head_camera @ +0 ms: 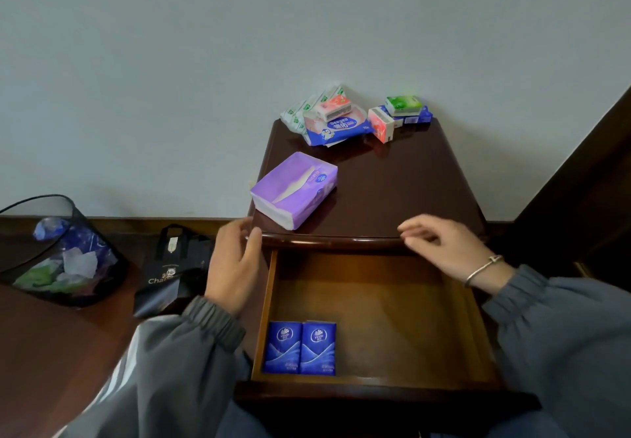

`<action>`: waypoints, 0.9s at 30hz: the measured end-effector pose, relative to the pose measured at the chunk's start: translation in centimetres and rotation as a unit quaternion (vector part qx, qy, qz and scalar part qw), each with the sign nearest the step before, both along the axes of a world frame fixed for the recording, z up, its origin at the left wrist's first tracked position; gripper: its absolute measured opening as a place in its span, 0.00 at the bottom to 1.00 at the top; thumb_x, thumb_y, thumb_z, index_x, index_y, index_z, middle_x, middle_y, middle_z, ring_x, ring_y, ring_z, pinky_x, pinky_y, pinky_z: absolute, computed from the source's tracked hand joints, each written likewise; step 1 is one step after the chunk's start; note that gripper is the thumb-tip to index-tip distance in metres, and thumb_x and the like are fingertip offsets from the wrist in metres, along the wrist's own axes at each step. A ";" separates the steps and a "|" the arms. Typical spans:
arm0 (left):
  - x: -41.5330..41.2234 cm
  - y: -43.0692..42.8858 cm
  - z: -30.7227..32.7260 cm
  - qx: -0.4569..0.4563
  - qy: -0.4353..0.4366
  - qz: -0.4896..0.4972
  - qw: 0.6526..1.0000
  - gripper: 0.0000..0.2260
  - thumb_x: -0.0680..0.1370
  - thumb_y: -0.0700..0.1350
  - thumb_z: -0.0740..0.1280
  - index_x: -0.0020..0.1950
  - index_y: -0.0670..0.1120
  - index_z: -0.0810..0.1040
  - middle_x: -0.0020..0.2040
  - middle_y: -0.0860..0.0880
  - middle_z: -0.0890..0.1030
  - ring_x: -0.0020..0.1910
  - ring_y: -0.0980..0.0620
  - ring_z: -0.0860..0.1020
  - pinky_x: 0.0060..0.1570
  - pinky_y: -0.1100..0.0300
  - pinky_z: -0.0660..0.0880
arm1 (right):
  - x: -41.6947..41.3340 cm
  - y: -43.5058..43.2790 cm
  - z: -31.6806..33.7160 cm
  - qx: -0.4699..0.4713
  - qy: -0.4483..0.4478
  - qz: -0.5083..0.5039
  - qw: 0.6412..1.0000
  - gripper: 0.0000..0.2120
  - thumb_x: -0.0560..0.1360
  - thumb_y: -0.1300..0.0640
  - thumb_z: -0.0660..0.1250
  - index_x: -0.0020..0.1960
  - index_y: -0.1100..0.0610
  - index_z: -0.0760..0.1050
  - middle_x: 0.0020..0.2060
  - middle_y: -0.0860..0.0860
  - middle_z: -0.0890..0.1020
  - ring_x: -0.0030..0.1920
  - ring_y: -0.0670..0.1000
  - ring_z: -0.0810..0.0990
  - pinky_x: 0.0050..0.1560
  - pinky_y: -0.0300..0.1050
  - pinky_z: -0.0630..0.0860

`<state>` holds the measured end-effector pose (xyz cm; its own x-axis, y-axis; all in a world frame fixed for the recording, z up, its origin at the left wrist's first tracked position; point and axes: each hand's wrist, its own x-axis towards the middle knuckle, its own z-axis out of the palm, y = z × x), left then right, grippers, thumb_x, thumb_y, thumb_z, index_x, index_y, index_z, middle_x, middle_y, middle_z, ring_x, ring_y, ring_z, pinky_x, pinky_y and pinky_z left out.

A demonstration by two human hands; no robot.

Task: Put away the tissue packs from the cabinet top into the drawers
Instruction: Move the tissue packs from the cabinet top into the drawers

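Observation:
A dark wooden cabinet top (392,185) carries a large purple tissue pack (295,189) near its front left corner. At the back lie a blue-and-white wipes pack (336,129), green-and-white packs (304,110), a pink pack (334,107), a red-and-white pack (381,126), a green pack (404,104) and a blue pack (418,117). The top drawer (375,301) is pulled out, with two small blue tissue packs (300,348) at its front left. My left hand (232,265) hovers by the cabinet's front left corner, empty. My right hand (444,248) hovers over the front edge, empty.
A black mesh waste bin (58,253) with rubbish stands on the floor at the left. A black shopping bag (174,267) lies between it and the cabinet. A pale wall runs behind. Dark wooden furniture (580,181) rises at the right.

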<state>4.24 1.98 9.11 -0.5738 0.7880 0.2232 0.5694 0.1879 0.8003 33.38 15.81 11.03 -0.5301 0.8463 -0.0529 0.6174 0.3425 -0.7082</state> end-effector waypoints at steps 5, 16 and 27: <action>-0.6 6.4 4.2 0.018 0.057 -0.018 0.998 0.14 0.80 0.45 0.61 0.65 0.42 0.73 0.60 0.46 0.73 0.57 0.52 0.73 0.57 0.61 0.69 | 0.4 8.2 0.0 0.101 -0.061 -0.089 0.989 0.19 0.73 0.55 0.69 0.62 0.59 0.73 0.60 0.57 0.77 0.62 0.58 0.74 0.65 0.51 0.69; -1.8 26.1 6.2 -0.086 0.231 -0.059 0.967 0.18 0.79 0.48 0.61 0.67 0.42 0.72 0.66 0.41 0.72 0.65 0.40 0.70 0.64 0.48 0.67 | -8.7 21.2 1.0 0.161 -0.091 -0.120 0.975 0.25 0.71 0.43 0.67 0.61 0.57 0.72 0.60 0.57 0.76 0.60 0.61 0.74 0.60 0.55 0.72; -2.0 37.7 4.2 -0.261 0.190 -0.015 0.946 0.29 0.74 0.64 0.64 0.63 0.42 0.72 0.61 0.41 0.75 0.62 0.40 0.72 0.63 0.45 0.68 | -12.7 27.3 -2.0 0.163 -0.078 -0.181 0.967 0.18 0.75 0.45 0.62 0.55 0.59 0.71 0.52 0.58 0.80 0.53 0.62 0.77 0.43 0.48 0.69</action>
